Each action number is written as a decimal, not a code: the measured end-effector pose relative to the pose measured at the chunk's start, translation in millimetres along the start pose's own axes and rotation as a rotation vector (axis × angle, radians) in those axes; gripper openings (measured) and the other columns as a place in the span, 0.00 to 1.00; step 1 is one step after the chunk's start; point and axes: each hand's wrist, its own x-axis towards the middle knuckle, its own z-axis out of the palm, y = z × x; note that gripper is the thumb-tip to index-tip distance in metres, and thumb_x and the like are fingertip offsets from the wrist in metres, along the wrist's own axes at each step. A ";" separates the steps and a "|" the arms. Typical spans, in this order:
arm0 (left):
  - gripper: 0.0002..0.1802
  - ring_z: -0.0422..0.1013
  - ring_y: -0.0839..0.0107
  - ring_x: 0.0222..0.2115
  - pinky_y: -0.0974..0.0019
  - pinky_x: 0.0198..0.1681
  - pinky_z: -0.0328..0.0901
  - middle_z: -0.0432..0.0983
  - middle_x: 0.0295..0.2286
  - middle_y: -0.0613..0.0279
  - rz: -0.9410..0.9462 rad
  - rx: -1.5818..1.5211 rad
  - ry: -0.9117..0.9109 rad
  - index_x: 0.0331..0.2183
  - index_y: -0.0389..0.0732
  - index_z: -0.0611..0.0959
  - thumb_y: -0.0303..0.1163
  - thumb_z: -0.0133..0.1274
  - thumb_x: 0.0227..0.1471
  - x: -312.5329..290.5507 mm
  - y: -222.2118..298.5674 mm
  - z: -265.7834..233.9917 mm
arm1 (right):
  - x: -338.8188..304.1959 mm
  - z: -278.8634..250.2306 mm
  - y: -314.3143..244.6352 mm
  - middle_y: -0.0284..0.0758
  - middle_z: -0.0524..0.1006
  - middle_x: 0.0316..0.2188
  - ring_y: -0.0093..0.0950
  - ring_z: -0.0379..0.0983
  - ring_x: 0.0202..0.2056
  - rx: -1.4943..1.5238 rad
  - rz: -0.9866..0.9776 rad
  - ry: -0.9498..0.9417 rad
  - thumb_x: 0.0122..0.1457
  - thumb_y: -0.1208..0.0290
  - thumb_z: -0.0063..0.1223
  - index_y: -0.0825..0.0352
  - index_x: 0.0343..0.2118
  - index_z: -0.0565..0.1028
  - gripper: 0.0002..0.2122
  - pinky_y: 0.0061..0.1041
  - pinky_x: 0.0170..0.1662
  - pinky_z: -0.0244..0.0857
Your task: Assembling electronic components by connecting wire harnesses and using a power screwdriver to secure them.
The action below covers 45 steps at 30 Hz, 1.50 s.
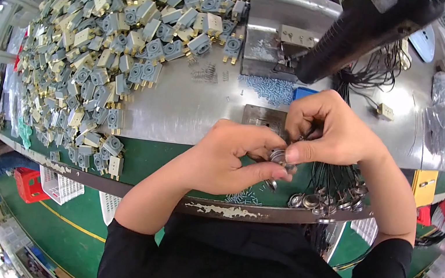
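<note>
My left hand [230, 161] has its thumb and fingers closed on a small round silver metal part [278, 156] over the front of the bench. My right hand [332, 134] meets it from the other side, with its thumb against the same part and its fingers curled. Another shiny round piece [270, 185] shows just under the left thumb. Beside my right wrist hangs a bundle of black wires with round metal ends [312, 202]. Behind the hands lies a flat steel block [264, 116], partly covered by them. What the right fingertips enclose is hidden.
A large heap of grey and cream plastic blocks with brass prongs [130, 23] covers the left side. Bluish screws [270, 90] and small springs [206, 72] lie behind the hands; loose screws [245, 197] lie in front. A thick black cylindrical tool [358, 29] slants overhead.
</note>
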 end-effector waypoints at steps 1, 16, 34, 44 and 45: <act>0.14 0.85 0.62 0.34 0.65 0.38 0.79 0.87 0.34 0.47 0.009 0.007 0.016 0.44 0.27 0.81 0.23 0.64 0.59 -1.3 -2.2 1.2 | -1.3 2.5 0.5 0.22 0.64 0.18 0.15 0.54 0.21 -0.007 -0.011 0.052 0.51 0.61 0.77 0.68 0.28 0.79 0.17 0.21 0.25 0.46; 0.19 0.85 0.67 0.34 0.70 0.35 0.80 0.86 0.38 0.51 -0.206 -1.181 0.078 0.52 0.34 0.77 0.38 0.55 0.69 -3.0 -31.6 1.8 | -10.5 8.9 15.6 0.37 0.74 0.22 0.34 0.71 0.23 -0.353 -0.517 0.252 0.60 0.76 0.58 0.71 0.49 0.83 0.15 0.31 0.28 0.64; 0.10 0.82 0.76 0.30 0.71 0.33 0.74 0.85 0.29 0.58 0.076 0.147 0.519 0.43 0.33 0.81 0.24 0.62 0.60 11.4 -22.4 10.8 | -9.5 20.2 15.4 0.46 0.85 0.41 0.41 0.84 0.40 -0.369 -0.403 0.345 0.61 0.82 0.53 0.73 0.51 0.81 0.16 0.31 0.44 0.76; 0.17 0.76 0.75 0.24 0.71 0.29 0.70 0.80 0.24 0.61 -0.232 -0.216 0.030 0.49 0.32 0.76 0.37 0.45 0.73 7.1 -16.6 -4.4 | -11.9 19.3 18.6 0.42 0.83 0.33 0.36 0.79 0.30 -0.398 -0.421 0.279 0.60 0.83 0.51 0.70 0.51 0.82 0.17 0.31 0.36 0.72; 0.17 0.75 0.76 0.23 0.71 0.28 0.69 0.79 0.23 0.62 -0.239 -0.217 0.063 0.49 0.32 0.76 0.37 0.45 0.73 7.2 -17.0 -3.8 | -11.2 19.9 18.4 0.42 0.83 0.32 0.37 0.79 0.30 -0.394 -0.422 0.285 0.60 0.84 0.50 0.71 0.51 0.82 0.17 0.31 0.36 0.72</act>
